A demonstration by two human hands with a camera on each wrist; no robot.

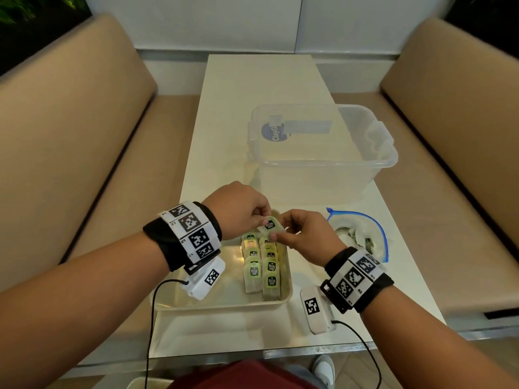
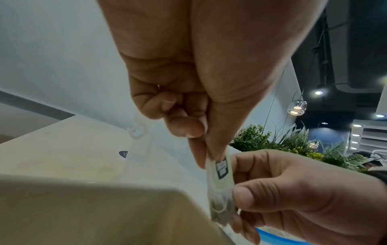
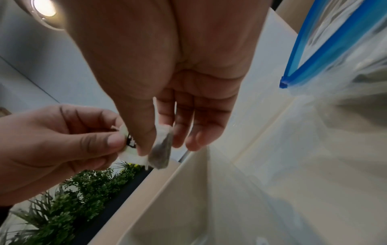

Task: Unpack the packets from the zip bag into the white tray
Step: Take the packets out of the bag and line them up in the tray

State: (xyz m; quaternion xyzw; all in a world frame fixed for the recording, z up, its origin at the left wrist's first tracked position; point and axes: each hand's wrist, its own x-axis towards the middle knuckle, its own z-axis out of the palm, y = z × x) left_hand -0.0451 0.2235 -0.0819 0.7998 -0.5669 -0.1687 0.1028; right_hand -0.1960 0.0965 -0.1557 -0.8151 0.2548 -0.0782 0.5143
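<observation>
Soft, even indoor light falls on my surface (image 1: 252,88), with weak shadows. A ceiling lamp (image 3: 42,10) glares in the right wrist view. Both wrist views are blurred and bent at the edges.

**Tally of things on the bench**

Two hands were in view: the left hand (image 1: 241,210) and the right hand (image 1: 304,237). Between them was one packet (image 1: 270,225). One white tray (image 1: 224,301) held two rows of packets (image 1: 261,265); the exact count could not be told. One zip bag (image 1: 362,237) lay at 3 o'clock, one clear tub (image 1: 323,164) at 12 o'clock.
</observation>
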